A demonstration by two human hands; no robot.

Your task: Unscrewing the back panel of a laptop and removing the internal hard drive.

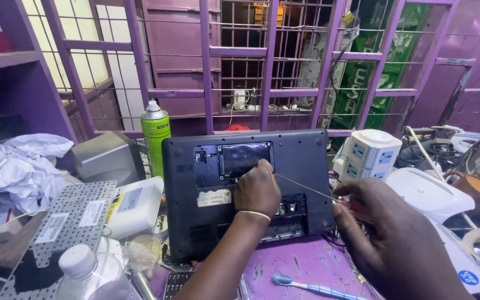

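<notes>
Both arms are bare, no sleeves showing; the left hand (257, 189) wears a thin pale band at the wrist.

one laptop (245, 189), one spray can (155, 136), one toothbrush (306, 286)

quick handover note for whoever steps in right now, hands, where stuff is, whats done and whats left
Left hand: rests on the upturned black laptop, fingers at the edge of the open bay.
Right hand: grips a thin screwdriver, its tip pointing at the left fingers.
Laptop lies bottom up on the purple bench, tilted up at the back.
Done: one bay cover is off; the lower compartment also looks open.
Left: the rest of the base is still in place.
Nearby: green spray can, loose keyboard, toothbrush.
</notes>
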